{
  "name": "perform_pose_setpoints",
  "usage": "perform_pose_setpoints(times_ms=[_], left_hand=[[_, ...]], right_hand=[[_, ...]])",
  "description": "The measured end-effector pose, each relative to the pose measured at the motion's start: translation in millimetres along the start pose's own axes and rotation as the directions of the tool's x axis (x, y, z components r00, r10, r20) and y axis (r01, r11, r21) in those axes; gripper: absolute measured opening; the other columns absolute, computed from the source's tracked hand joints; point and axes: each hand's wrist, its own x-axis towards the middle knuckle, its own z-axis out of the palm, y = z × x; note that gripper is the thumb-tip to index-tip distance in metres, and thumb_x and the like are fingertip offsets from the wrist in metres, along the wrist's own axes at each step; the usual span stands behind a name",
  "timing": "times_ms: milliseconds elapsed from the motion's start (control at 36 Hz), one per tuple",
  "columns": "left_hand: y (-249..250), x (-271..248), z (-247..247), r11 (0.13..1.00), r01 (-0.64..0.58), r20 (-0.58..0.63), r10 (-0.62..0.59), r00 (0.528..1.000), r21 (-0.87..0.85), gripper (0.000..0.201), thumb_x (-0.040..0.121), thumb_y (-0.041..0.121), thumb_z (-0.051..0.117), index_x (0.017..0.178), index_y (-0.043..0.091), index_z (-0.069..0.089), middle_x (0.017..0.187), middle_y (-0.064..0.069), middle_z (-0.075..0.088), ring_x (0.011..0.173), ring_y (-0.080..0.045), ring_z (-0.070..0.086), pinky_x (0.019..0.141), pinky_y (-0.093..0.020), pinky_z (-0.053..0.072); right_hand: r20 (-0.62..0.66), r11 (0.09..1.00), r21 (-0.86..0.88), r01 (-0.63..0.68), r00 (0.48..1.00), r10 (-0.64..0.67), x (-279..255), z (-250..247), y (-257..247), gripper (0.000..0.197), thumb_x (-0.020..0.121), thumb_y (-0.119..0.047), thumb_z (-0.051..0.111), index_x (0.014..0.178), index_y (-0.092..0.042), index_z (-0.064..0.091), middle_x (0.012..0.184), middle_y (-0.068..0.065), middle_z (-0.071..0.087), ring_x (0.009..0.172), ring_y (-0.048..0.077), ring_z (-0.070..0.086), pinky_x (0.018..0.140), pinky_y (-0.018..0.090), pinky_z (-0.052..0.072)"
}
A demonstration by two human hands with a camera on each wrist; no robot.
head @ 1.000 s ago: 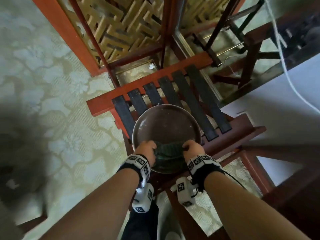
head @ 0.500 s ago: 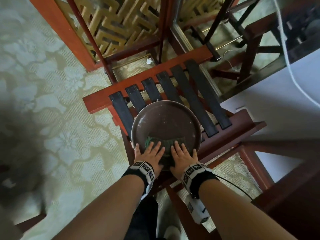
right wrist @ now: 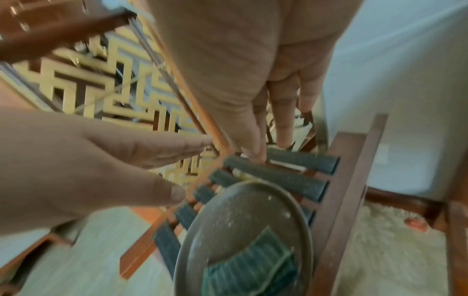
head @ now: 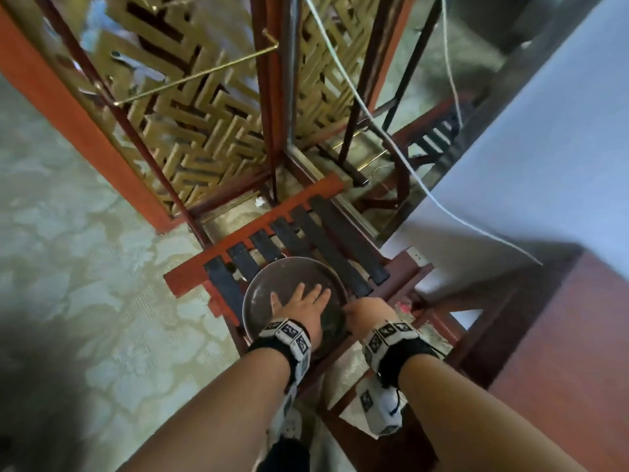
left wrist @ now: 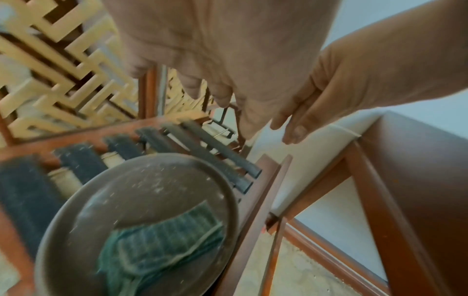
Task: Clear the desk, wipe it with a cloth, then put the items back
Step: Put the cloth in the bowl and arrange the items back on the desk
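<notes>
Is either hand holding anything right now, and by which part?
Nothing is held: the left hand and right hand hover open above the cloth.

The round tray (left wrist: 152, 186) is seen as dull brown metal, speckled with pale dust. The cloth (left wrist: 162, 246) is a green ribbed weave. The rack (head: 190, 274) is formed of glossy red-brown wood with matt black slats (head: 326, 247).
</notes>
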Motion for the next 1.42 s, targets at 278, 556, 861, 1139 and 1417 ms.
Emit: perform_pose_setpoints(times_ms=[278,556,861,1139,1417], left_hand=[[159,-57,-43,0.966,-0.147,-0.128,0.177,0.976,0.211,0.071,0.101,0.026,0.042,0.157,0.035,-0.001,0.164,0.013,-0.01,0.151,-0.02,-0.01,0.113,-0.07,0.003],[365,-127,24,0.806,-0.387,-0.092,0.472,0.877,0.448,0.071,0.101,0.028,0.041,0.157,0.035,-0.002,0.165,0.013,-0.009,0.152,-0.019,-0.008,0.113,-0.07,0.007],[565,-239,173,0.604,-0.586,0.096,0.647,0.756,0.54,0.086,0.095,0.014,0.052,0.157,0.034,-0.006,0.164,0.015,-0.012,0.152,-0.017,-0.01,0.115,-0.068,0.005],[692,-305,285,0.416,-0.718,0.25,0.741,0.623,0.558,0.085,0.097,0.031,0.056,0.157,0.033,-0.005,0.164,0.015,-0.011,0.152,-0.018,-0.009,0.115,-0.068,0.005],[818,-315,342,0.328,-0.767,0.29,0.787,0.545,0.551,0.09,0.094,0.025,0.059,0.156,0.036,-0.006,0.164,0.015,-0.009,0.152,-0.019,-0.008,0.115,-0.068,0.006]], right_hand=[[-0.276,0.971,0.188,-0.146,0.941,0.195,-135,-24,101,0.056,0.091,-0.029,0.048,0.144,-0.032,0.031,0.153,-0.007,0.028,0.141,0.023,0.025,0.112,0.051,0.025],[-0.287,0.827,0.431,-0.361,0.814,0.505,-310,50,239,0.071,0.089,-0.025,0.052,0.15,-0.032,0.016,0.16,-0.011,0.004,0.147,0.022,0.001,0.117,0.05,0.013],[-0.242,0.602,0.638,-0.48,0.617,0.748,-517,174,358,0.075,0.09,-0.021,0.054,0.151,-0.028,0.012,0.16,-0.01,0.004,0.147,0.025,0.0,0.117,0.052,0.014],[-0.071,0.347,0.788,-0.508,0.485,0.872,-641,272,436,0.076,0.09,-0.025,0.055,0.152,-0.027,0.011,0.16,-0.01,0.005,0.147,0.024,0.0,0.118,0.05,0.014],[-0.021,0.23,0.826,-0.515,0.38,0.925,-703,314,541,0.075,0.092,-0.024,0.053,0.153,-0.025,0.009,0.16,-0.008,0.004,0.147,0.026,-0.001,0.118,0.048,0.016]])
